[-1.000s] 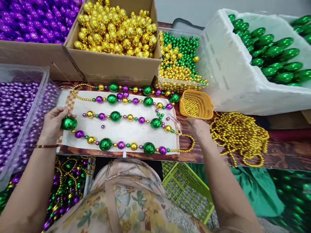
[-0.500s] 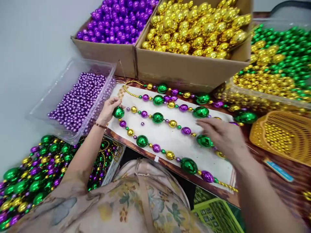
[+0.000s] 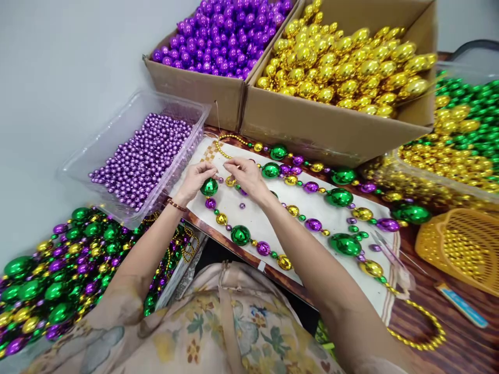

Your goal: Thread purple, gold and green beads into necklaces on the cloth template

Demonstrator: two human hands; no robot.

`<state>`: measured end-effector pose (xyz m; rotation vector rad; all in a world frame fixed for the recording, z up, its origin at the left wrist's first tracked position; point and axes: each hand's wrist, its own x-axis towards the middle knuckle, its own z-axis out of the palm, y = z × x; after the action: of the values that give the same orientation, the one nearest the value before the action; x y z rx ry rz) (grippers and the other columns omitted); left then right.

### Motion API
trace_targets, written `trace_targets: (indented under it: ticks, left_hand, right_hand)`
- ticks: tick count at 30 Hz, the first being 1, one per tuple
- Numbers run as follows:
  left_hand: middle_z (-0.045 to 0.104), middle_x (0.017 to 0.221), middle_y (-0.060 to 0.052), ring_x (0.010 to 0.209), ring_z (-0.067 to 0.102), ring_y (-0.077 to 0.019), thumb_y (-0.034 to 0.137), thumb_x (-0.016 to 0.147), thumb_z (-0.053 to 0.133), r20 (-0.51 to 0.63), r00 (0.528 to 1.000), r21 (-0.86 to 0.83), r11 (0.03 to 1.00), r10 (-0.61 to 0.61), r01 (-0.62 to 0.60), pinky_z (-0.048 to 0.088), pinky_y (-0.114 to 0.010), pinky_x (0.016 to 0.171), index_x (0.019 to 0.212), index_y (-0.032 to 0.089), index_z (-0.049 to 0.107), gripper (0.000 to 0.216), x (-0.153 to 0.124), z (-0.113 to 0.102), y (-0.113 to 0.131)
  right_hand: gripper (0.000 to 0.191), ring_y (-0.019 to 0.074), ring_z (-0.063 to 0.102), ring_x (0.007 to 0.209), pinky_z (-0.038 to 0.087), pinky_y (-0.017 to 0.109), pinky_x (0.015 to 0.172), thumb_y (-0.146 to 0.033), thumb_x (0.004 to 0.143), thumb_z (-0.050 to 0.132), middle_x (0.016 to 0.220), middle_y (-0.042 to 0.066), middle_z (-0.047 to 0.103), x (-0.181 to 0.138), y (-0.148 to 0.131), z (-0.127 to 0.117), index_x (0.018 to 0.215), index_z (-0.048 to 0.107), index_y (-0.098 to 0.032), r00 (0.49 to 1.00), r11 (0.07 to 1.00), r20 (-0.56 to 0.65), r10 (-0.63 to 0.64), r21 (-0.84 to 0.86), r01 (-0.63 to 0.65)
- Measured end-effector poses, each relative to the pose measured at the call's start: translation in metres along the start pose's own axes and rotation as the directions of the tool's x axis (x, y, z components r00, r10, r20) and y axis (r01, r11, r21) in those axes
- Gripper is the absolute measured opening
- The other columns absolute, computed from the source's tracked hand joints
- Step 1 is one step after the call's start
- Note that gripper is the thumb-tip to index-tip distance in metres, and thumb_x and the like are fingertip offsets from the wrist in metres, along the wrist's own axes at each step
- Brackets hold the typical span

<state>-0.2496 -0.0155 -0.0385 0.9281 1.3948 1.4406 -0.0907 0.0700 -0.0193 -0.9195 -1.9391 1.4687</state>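
Observation:
A strand of green, purple and gold beads (image 3: 240, 235) loops over a white cloth (image 3: 296, 249). At the loop's left end, my left hand (image 3: 198, 179) is pinched at a large green bead (image 3: 209, 187), its fingertips closed on the strand. Just right of it, my right hand (image 3: 246, 175) has thumb and finger pressed together near a gold bead (image 3: 230, 181). What its fingertips hold is too small to make out. Below the hands lies a loose small purple bead (image 3: 242, 205). My right forearm hides part of the strand.
Cardboard boxes of purple balls (image 3: 222, 41) and gold beads (image 3: 346, 62) stand behind. Clear tubs hold small purple beads (image 3: 144, 156) and green-gold beads (image 3: 448, 161). A yellow basket (image 3: 432, 234), snips (image 3: 390, 254) and a blue-labelled strip (image 3: 462, 305) lie right; finished-looking strands (image 3: 58, 285) pile left.
My right hand has moved left from the strand's right part to beside my left hand. My left hand stays at the green bead. The view has shifted, showing more of the right side.

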Motion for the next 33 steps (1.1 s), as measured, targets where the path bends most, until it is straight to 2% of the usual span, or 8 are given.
trace_targets:
  ticks: [3,8,11,14,18,24,30,33]
  left_hand:
    - [0.067,0.071,-0.001,0.066,0.067,-0.0141,0.040,0.070,0.081,0.033,0.999,0.065,0.998,0.022,-0.024,0.050,-0.026,0.065,0.076,0.015,0.066,0.030,0.002,-0.001,-0.004]
    - [0.067,0.073,-0.001,0.068,0.063,-0.0137,0.040,0.073,0.079,0.064,0.997,0.076,0.996,0.037,-0.041,0.050,-0.026,0.066,0.078,0.015,0.067,0.028,0.005,-0.005,-0.010]
    - [0.067,0.083,-0.001,0.073,0.063,-0.0129,0.034,0.073,0.078,0.068,0.994,0.060,0.994,0.084,-0.088,0.051,-0.026,0.069,0.086,0.016,0.066,0.025,0.007,-0.008,-0.017]
    - [0.065,0.099,-0.001,0.070,0.061,-0.0090,0.023,0.072,0.077,0.037,0.992,0.065,0.990,0.121,-0.124,0.048,-0.023,0.064,0.104,0.020,0.060,0.037,0.005,-0.010,-0.025]
    - [0.060,0.084,0.003,0.064,0.058,-0.0079,0.019,0.078,0.073,0.004,0.992,0.094,0.987,0.127,-0.127,0.043,-0.021,0.059,0.113,0.024,0.049,0.043,-0.003,-0.012,-0.032]
    - [0.060,0.100,-0.001,0.072,0.056,-0.0077,0.029,0.076,0.079,-0.024,0.983,0.077,0.981,0.181,-0.179,0.046,-0.023,0.065,0.094,0.022,0.058,0.029,-0.007,-0.016,-0.032]
    - [0.060,0.094,-0.003,0.085,0.058,-0.0137,0.035,0.077,0.078,-0.026,0.978,0.089,0.975,0.208,-0.205,0.050,-0.028,0.079,0.079,0.020,0.063,0.022,-0.006,-0.020,-0.039]
    - [0.062,0.099,-0.003,0.085,0.059,-0.0137,0.028,0.077,0.076,-0.009,0.982,0.146,0.971,0.190,-0.187,0.050,-0.028,0.080,0.084,0.020,0.065,0.016,-0.013,-0.020,-0.044]
  right_hand:
    - [0.018,0.0129,0.060,0.059,0.044,0.024,0.059,-0.035,0.084,0.060,0.079,0.000,0.069,0.006,0.002,0.008,0.085,0.067,-0.019,0.999,1.000,0.038,-0.014,0.017,0.013]
    - [0.015,0.0165,0.059,0.075,0.041,0.024,0.065,-0.029,0.086,0.055,0.073,0.000,0.065,0.013,0.007,0.024,0.078,0.064,-0.019,0.997,0.979,-0.057,-0.059,-0.201,0.047]
    - [0.014,0.0175,0.060,0.074,0.043,0.026,0.067,-0.028,0.089,0.050,0.076,0.000,0.065,0.016,0.008,0.029,0.081,0.059,-0.021,0.998,0.974,-0.056,-0.039,-0.223,0.026]
    - [0.012,0.0150,0.059,0.061,0.045,0.027,0.066,-0.027,0.091,0.049,0.078,-0.001,0.066,0.019,0.007,0.033,0.081,0.054,-0.022,1.000,0.990,-0.017,0.008,-0.139,-0.010]
    - [0.014,0.0119,0.054,0.047,0.045,0.026,0.062,-0.023,0.091,0.049,0.064,-0.005,0.061,0.024,0.005,0.040,0.077,0.051,-0.022,0.992,0.989,-0.011,0.123,0.084,-0.122]
    - [0.018,0.0095,0.048,0.041,0.036,0.021,0.045,-0.018,0.089,0.048,0.055,-0.006,0.052,0.032,-0.001,0.052,0.072,0.046,-0.022,0.955,0.888,-0.010,0.296,0.371,-0.271]
    - [0.017,0.0076,0.049,0.043,0.032,0.018,0.039,-0.020,0.088,0.052,0.059,-0.006,0.054,0.031,-0.003,0.057,0.073,0.044,-0.022,0.953,0.884,0.158,0.258,0.359,-0.299]
    - [0.021,0.0059,0.038,0.040,0.028,0.016,0.039,-0.015,0.087,0.051,0.051,-0.009,0.043,0.040,-0.006,0.051,0.069,0.041,-0.022,0.960,0.876,0.083,0.269,0.393,-0.279]
